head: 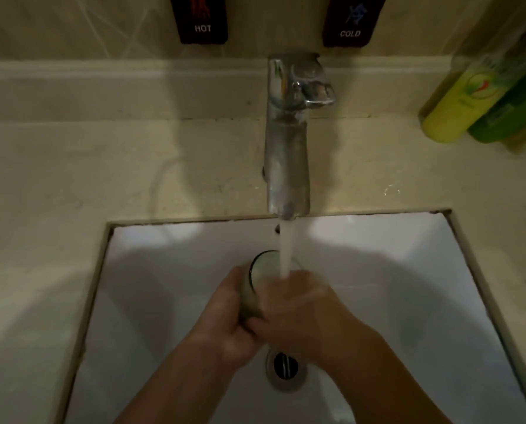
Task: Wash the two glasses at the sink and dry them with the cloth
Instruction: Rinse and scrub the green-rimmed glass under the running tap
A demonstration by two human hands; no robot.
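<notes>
A clear drinking glass (257, 281) is held over the middle of the white sink (151, 286), its mouth tilted toward the tap. My left hand (228, 316) grips it from the left with fingers curled round its lower part. My right hand (298, 304) wraps the glass's right side. Water (287, 249) runs from the chrome tap (287, 148) and lands on my right hand at the glass's rim. Only this one glass shows, and no cloth is in view.
The drain (284, 367) lies just below my hands. Beige counter (72, 179) surrounds the sink. Yellow and green bottles (470, 102) stand at the back right. HOT (202, 21) and COLD (350, 22) labels hang on the wall.
</notes>
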